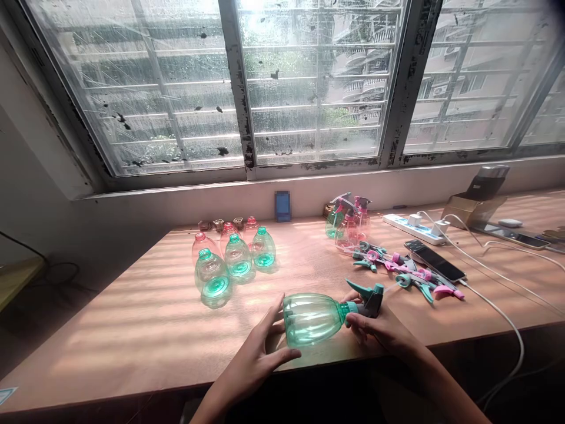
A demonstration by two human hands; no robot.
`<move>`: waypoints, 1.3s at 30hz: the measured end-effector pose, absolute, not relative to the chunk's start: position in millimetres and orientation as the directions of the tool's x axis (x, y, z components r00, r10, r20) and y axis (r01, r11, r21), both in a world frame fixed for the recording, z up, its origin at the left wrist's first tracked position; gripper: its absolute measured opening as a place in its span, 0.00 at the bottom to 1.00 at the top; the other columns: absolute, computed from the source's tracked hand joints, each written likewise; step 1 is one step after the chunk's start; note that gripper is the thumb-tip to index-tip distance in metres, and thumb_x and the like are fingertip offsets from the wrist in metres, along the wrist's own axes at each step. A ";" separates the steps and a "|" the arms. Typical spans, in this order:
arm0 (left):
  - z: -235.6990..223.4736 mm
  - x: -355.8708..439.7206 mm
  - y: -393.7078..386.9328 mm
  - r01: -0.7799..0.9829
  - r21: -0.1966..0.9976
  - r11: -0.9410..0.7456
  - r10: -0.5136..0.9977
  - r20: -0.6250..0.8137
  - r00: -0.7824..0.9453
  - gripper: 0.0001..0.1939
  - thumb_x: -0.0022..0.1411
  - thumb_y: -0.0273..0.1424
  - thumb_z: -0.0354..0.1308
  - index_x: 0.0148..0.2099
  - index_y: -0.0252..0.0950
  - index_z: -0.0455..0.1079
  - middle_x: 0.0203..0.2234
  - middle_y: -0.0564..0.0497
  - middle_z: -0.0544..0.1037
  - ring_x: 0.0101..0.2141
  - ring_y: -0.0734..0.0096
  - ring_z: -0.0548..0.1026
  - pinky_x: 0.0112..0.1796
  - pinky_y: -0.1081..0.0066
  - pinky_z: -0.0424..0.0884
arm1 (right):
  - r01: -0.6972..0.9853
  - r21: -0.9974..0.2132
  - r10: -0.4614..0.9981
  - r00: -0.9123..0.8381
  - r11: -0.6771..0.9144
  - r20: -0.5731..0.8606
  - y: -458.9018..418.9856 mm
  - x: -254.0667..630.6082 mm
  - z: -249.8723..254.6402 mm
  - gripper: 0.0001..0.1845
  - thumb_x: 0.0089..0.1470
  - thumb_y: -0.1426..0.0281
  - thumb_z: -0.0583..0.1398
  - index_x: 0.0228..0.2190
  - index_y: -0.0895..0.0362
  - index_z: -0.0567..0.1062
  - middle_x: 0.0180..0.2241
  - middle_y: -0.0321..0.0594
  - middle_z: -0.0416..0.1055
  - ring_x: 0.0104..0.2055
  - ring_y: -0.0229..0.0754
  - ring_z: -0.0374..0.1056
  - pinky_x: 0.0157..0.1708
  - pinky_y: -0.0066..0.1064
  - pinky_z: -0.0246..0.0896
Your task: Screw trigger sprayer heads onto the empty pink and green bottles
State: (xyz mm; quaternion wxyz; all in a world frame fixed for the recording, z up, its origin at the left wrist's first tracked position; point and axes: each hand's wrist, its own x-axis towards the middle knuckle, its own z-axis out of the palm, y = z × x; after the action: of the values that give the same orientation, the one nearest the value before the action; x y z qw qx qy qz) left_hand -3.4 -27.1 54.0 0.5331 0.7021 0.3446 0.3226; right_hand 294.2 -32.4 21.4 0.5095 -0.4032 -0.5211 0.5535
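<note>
A clear green spray bottle (pixel 311 320) lies on its side in the air near the table's front edge, with its base toward the left. My left hand (pixel 265 347) cups that base, thumb below and fingers behind. At the neck, my right hand (pixel 379 324) pinches around the collar of the trigger sprayer (pixel 368 300), which has a green lever and a dark body. The sprayer sits on the bottle's mouth; whether it is screwed tight I cannot tell. Loose green and pink trigger sprayers (pixel 410 271) lie in a pile just beyond my right hand.
Three green bottles (pixel 213 277) and three red bottles (pixel 200 244) stand uncapped at the left. Several bottles with sprayers (pixel 348 227) stand by the wall. A phone (pixel 435 259), a power strip (pixel 415 228) and white cables (pixel 498 315) occupy the right. A blue box (pixel 282 206) leans at the back.
</note>
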 end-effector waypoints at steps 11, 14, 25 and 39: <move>57.7 -3.6 -29.5 0.193 0.960 -0.201 0.839 0.067 0.540 0.42 0.62 0.34 0.66 0.73 0.48 0.52 0.71 0.48 0.58 0.68 0.47 0.58 0.66 0.50 0.55 | -0.136 -0.989 0.984 -0.163 0.056 0.078 -32.5 295.4 18.7 0.25 0.47 0.54 0.73 0.39 0.56 0.74 0.25 0.34 0.75 0.19 0.34 0.63 0.22 0.29 0.55; 56.4 -3.0 -29.9 0.157 0.968 -0.194 0.832 0.078 0.549 0.45 0.63 0.32 0.65 0.74 0.50 0.46 0.71 0.49 0.57 0.66 0.48 0.62 0.64 0.50 0.60 | -0.141 -0.989 0.984 -0.159 0.054 0.076 -33.0 294.9 19.6 0.24 0.47 0.55 0.72 0.38 0.56 0.74 0.24 0.34 0.75 0.18 0.34 0.64 0.22 0.29 0.56; 55.4 -3.8 -30.2 0.194 0.957 -0.215 0.844 0.082 0.530 0.43 0.63 0.35 0.66 0.74 0.48 0.49 0.72 0.49 0.56 0.70 0.46 0.51 0.68 0.48 0.50 | -0.135 -0.989 0.982 -0.171 0.060 0.083 -32.9 294.2 21.9 0.24 0.46 0.54 0.73 0.38 0.56 0.74 0.23 0.34 0.74 0.19 0.35 0.63 0.21 0.29 0.57; 56.0 -4.0 -30.2 0.173 0.962 -0.212 0.825 0.081 0.560 0.46 0.63 0.32 0.65 0.75 0.48 0.43 0.72 0.48 0.56 0.70 0.50 0.51 0.69 0.50 0.47 | -0.135 -0.990 0.982 -0.174 0.047 0.070 -34.9 292.5 24.9 0.24 0.46 0.53 0.73 0.37 0.55 0.74 0.23 0.34 0.74 0.18 0.35 0.63 0.21 0.29 0.57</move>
State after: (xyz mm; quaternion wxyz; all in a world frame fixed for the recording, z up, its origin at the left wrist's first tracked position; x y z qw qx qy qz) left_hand -4.0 -30.2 56.0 0.5211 0.7129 0.3500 0.3126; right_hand 292.5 -34.9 24.9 0.4992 -0.4047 -0.5235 0.5594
